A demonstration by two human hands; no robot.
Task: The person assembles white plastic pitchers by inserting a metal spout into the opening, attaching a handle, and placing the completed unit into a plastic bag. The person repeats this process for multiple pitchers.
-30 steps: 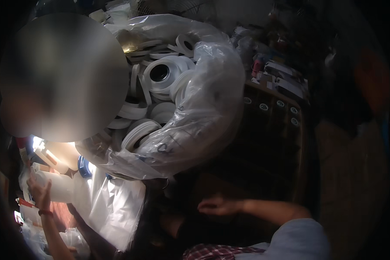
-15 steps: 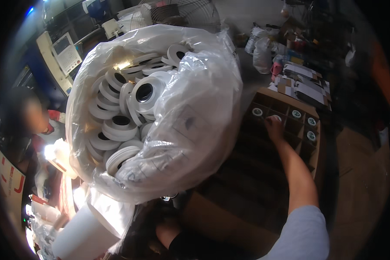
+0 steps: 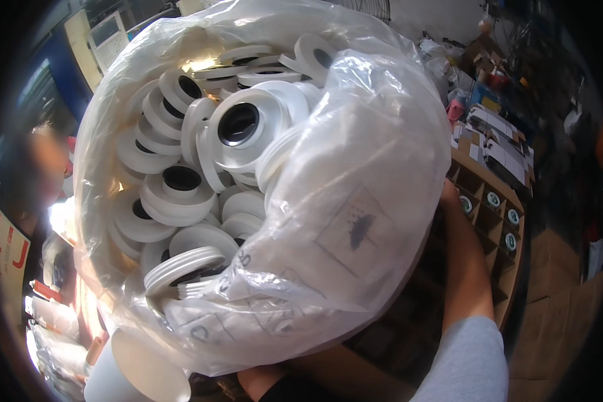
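My right hand reaches over the left part of a divided cardboard box. Its fingers are hidden behind a big clear plastic bag, so I cannot see whether they hold anything. Close to the hand, a round pale cap or top sits in one compartment; several similar ones stand further right. White flanged rings with dark centres fill the bag. My left hand does not show. Below the bag, a patch of bare skin meets dark cloth; I cannot tell which limb it is.
A white cylinder stands at the lower left, by the bag. Another person is at the left edge. Beyond the box lie white-topped flat cartons and a pink container. Brown cardboard lies at right.
The bag looms larger and covers more of the box. My right hand, earlier at a round top in the box, has moved left relative to the box, its fingers now behind the bag.
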